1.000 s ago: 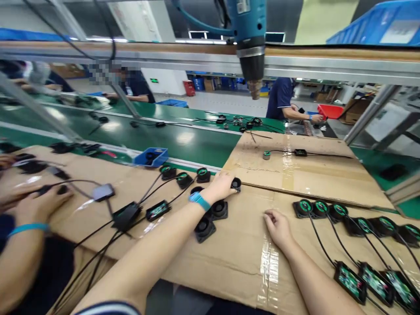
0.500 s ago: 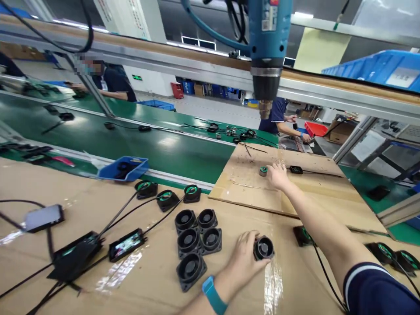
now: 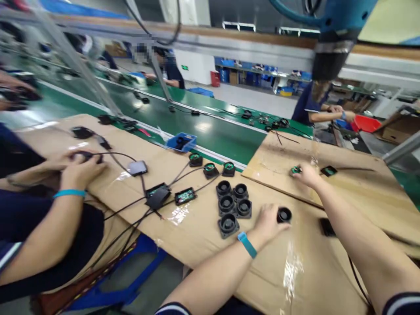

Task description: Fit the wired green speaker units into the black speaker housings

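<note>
Two holds observed
Left hand grips black housing; right hand pinches round green-topped part near black box.

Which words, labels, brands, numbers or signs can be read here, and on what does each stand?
No text can be read.
Green sign on the white pillar: too small to read.
Drill: blurred; no label can be made out.
Circuit board: any print is too small to read.
Held black part: no marking can be made out.
</note>
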